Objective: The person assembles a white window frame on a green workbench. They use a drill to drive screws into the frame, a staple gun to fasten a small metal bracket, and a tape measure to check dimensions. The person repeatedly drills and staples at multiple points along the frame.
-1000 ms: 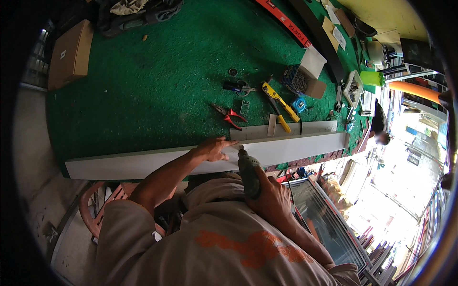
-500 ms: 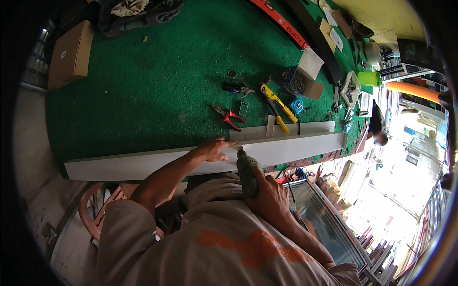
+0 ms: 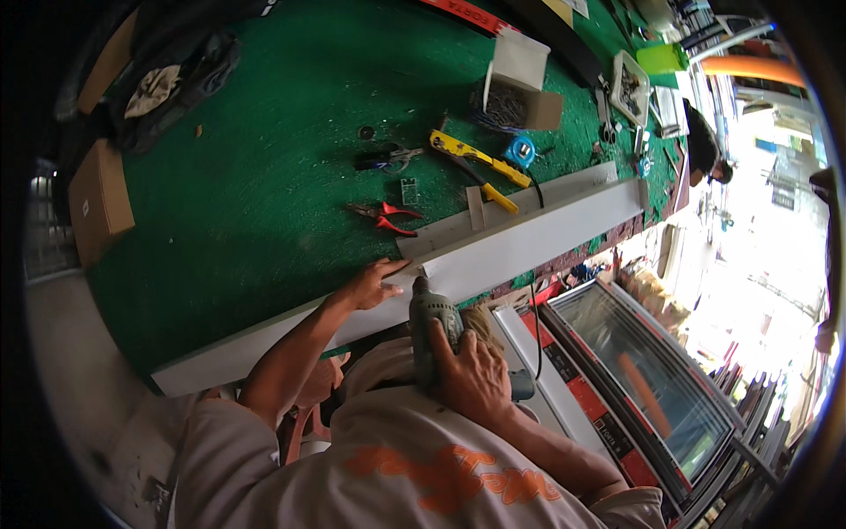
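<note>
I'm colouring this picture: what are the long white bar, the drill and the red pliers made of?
The long white bar looks like coated metal or plastic: smooth, faintly shiny. The drill seems dull green plastic, with moulded vent slots. The red pliers seem metal at the grey tips, with smooth, probably plastic handles.

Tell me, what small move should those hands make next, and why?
I'd probably slide the left hand a little farther from the drill along the white panel. Its fingers lie close beside the drill's nose, which the right hand points at the panel, so a slip could catch them. I can't tell whether the tip touches.
</note>
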Tool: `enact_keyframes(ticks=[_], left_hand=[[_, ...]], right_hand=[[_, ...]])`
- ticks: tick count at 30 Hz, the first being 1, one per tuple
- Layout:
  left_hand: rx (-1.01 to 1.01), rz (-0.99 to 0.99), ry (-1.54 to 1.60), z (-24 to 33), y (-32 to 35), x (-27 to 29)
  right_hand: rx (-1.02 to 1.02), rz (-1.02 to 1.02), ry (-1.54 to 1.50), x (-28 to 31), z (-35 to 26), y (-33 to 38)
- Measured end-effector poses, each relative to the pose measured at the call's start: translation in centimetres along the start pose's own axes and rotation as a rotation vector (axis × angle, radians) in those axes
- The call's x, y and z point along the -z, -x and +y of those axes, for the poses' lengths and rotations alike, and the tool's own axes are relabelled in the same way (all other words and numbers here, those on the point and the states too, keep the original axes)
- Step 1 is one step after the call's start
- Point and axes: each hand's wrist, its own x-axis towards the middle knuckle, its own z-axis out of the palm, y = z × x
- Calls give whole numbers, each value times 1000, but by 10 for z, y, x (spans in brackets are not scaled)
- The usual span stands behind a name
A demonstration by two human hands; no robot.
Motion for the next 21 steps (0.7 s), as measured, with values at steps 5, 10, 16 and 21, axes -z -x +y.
enact_keyframes(ticks=[5, 10, 16, 21], left_hand=[[24, 6, -31, 5, 7, -3], [-79, -18, -12, 3, 3, 3], [-161, 28, -117, 3, 4, 3], [-61, -14, -56, 7, 5, 5]], right_hand=[[-56, -1, -82, -10, 1, 1], [-65, 54, -129, -11, 2, 1], [-130, -65, -127, 3, -9, -3], [-155, -91, -107, 13, -19, -8]])
